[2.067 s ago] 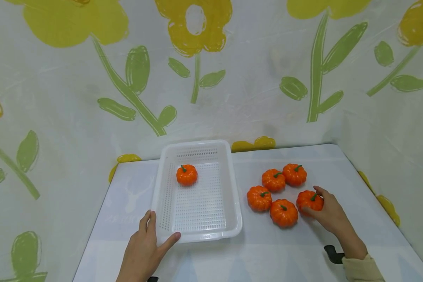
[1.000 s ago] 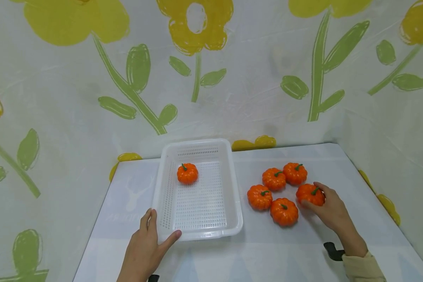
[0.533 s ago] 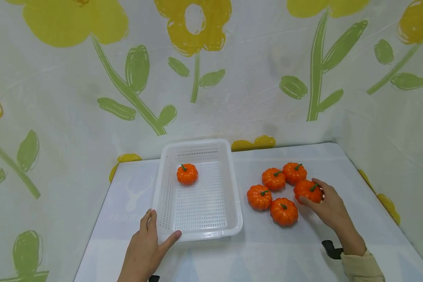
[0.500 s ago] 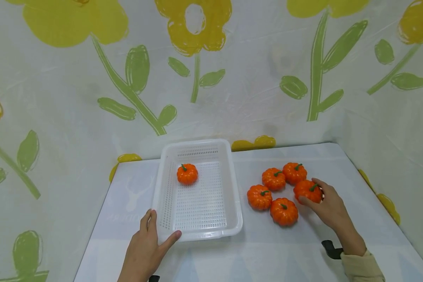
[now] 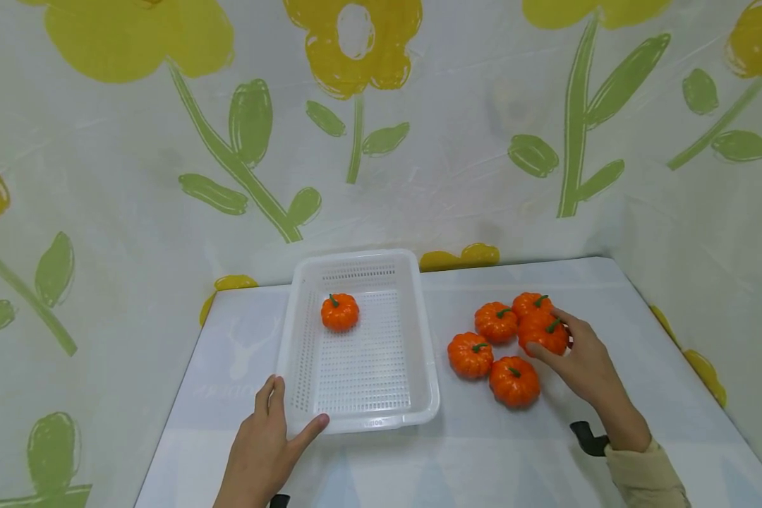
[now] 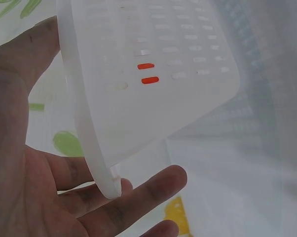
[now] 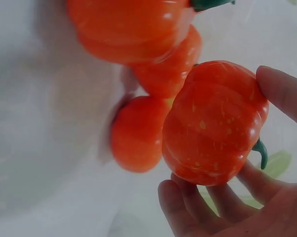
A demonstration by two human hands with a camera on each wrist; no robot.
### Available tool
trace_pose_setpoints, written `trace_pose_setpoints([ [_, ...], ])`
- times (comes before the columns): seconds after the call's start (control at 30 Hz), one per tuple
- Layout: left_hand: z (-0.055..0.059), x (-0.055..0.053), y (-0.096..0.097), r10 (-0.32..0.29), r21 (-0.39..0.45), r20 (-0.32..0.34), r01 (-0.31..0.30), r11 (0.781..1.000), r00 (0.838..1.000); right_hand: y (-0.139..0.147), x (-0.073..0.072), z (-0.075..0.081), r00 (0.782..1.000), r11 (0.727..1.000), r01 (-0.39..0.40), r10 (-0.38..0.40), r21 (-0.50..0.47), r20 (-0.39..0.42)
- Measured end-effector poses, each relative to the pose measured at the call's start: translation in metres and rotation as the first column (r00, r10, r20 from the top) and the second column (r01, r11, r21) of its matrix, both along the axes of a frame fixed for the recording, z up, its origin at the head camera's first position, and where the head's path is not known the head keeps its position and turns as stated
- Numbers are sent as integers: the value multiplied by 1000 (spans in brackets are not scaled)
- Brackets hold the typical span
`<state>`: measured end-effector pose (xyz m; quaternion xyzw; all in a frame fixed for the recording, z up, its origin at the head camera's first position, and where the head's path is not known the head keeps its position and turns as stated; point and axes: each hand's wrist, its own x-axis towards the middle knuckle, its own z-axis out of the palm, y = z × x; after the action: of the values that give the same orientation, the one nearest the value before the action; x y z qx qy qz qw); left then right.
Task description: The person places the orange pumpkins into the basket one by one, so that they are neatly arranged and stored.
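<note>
In the head view, my right hand (image 5: 582, 363) holds a small orange toy pumpkin (image 5: 542, 334) with a green stem, thumb on one side and fingers on the other. The right wrist view shows this pumpkin (image 7: 215, 123) raised above the table, its underside in sight. It overlaps the rear pumpkin (image 5: 532, 304) of the group. My left hand (image 5: 257, 442) rests at the near left corner of a white perforated plastic basket (image 5: 429, 395), thumb at the front rim and fingers fairly straight along the left side. One pumpkin (image 5: 339, 312) sits inside the basket.
Three more pumpkins lie right of the basket: one at the back (image 5: 496, 322), one nearest the basket (image 5: 470, 355) and one in front (image 5: 514, 382). The white table (image 5: 482, 458) ends at a flower-patterned cloth wall (image 5: 444, 176) behind and at the sides.
My right hand has taken hold of the rightmost pumpkin, raised it, and brought it leftward and back over the group. The left hand and the basket have stayed in place.
</note>
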<state>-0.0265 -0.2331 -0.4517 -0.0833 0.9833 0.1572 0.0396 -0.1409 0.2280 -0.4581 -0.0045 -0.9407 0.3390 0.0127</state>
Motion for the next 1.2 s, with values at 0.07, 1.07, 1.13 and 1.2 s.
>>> trace_pose_setpoints([
  [0.07,0,0,0,-2,-2,-1,2,1000,1000,-3,-2,3,1000,1000,-9,9,-2,-4],
  [1.07,-1,2,0,-9,9,-13,9,1000,1000,-48,-10,9,982,978,-183,177,-99,-71],
  [1.13,-1,1,0,-7,-3,-8,7,1000,1000,-51,-10,9,981,977,-187,181,-107,-68],
  [1.2,-1,1,1,-7,-8,-9,7,1000,1000,-53,-10,10,982,976,-186,180,-114,-60],
])
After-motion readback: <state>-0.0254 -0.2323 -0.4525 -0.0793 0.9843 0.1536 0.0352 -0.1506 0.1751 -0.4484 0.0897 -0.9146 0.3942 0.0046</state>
